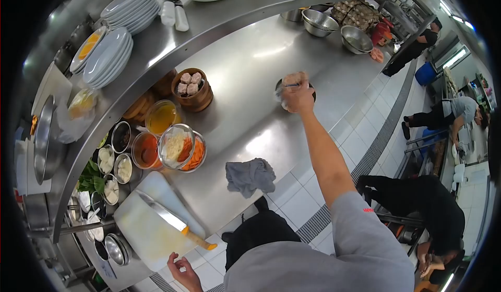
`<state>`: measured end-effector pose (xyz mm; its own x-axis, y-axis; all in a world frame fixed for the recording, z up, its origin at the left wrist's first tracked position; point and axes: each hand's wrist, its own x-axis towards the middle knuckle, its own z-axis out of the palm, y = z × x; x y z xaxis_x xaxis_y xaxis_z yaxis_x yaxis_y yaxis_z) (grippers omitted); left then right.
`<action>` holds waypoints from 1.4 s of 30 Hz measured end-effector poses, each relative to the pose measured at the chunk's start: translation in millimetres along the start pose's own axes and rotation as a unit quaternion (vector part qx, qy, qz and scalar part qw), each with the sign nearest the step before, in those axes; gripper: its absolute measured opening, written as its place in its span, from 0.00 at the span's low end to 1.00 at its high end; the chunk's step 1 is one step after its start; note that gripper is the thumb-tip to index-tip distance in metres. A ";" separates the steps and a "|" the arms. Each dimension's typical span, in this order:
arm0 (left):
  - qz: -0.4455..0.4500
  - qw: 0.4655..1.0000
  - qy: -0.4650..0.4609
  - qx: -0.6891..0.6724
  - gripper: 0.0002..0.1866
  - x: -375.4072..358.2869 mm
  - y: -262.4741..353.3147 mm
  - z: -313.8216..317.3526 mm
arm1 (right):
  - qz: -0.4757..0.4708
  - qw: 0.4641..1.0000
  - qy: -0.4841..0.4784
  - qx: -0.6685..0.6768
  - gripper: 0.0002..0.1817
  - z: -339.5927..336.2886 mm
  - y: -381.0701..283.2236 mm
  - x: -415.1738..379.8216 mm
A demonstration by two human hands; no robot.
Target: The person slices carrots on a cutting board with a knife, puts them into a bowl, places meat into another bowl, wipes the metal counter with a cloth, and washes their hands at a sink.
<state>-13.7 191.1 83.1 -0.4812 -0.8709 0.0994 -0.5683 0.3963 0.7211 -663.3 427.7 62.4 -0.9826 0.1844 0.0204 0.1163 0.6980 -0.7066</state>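
My right hand (298,96) reaches out over a round, dark-rimmed container (313,95) on the steel counter. Its fingers are closed, and a thin metallic piece (290,85) shows across them. What exactly they grip is blurred, as is the clear or pale material around it. Low in the view, my left hand (183,272) hangs beside the counter edge, fingers loosely curled and apart, holding nothing. Closest to it is a white cutting board (156,208), with a large knife (169,218) lying across it, its yellowish handle towards me. A crumpled grey cloth (250,177) lies on the counter edge.
A bamboo steamer (194,101) holds several dumplings. Near it stand a tub of yellow liquid (162,117) and a bowl of shredded vegetables (177,147). Plates (130,8) are stacked on the raised shelf (209,28). Metal bowls (357,39) sit far right; other people work beyond the tiled floor.
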 end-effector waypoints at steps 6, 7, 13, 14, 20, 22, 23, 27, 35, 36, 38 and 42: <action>-0.046 0.996 0.014 -0.076 0.21 -5.8 36.1 42.7 | -0.118 0.991 -0.041 -0.043 0.50 12.1 -6.2 -27.9; -0.035 0.995 0.005 -0.093 0.21 -1.8 42.4 47.4 | -0.123 0.991 -0.042 -0.042 0.50 18.9 -3.1 -33.1; 0.017 0.987 -0.030 -0.159 0.19 26.0 60.3 65.1 | -0.226 0.968 -0.101 0.029 0.50 25.8 9.0 -104.1; 0.028 0.982 -0.044 -0.182 0.18 32.2 58.4 71.8 | -0.198 0.973 -0.119 0.028 0.50 22.1 5.1 -119.7; 0.118 0.950 -0.207 -0.202 0.18 73.3 100.2 117.3 | -0.137 0.978 -0.157 0.022 0.49 12.0 -7.0 -194.4; 0.259 0.918 -0.260 -0.146 0.20 84.2 108.5 146.6 | -0.138 0.974 -0.175 0.035 0.48 13.7 -5.4 -190.1; 0.338 0.895 -0.265 -0.123 0.21 87.6 106.9 168.3 | -0.142 0.967 -0.206 0.050 0.48 15.5 -2.5 -188.7; 0.476 0.823 -0.310 -0.011 0.22 74.1 145.4 220.3 | -0.135 0.971 -0.178 0.088 0.47 13.4 2.0 -196.9; 0.453 0.851 -0.235 0.121 0.09 82.1 99.4 256.3 | -0.160 0.965 -0.194 0.073 0.48 8.4 1.1 -191.4; 0.421 0.858 -0.255 0.147 0.08 87.1 95.7 246.2 | -0.153 0.961 -0.203 0.108 0.48 8.9 3.1 -191.0; 0.367 0.861 -0.298 0.188 0.09 99.3 94.0 228.2 | -0.138 0.959 -0.203 0.140 0.49 10.0 7.9 -192.3; 0.239 0.940 -0.242 -0.021 0.15 126.9 127.0 213.2 | -0.171 0.951 -0.177 0.186 0.51 3.7 6.3 -195.7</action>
<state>-289.2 192.8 41.2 -0.9285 -0.3570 0.1024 -0.1875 0.6886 0.7005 -470.8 393.4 51.3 -0.9485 -0.3005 0.1005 -0.2132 0.3707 -0.9040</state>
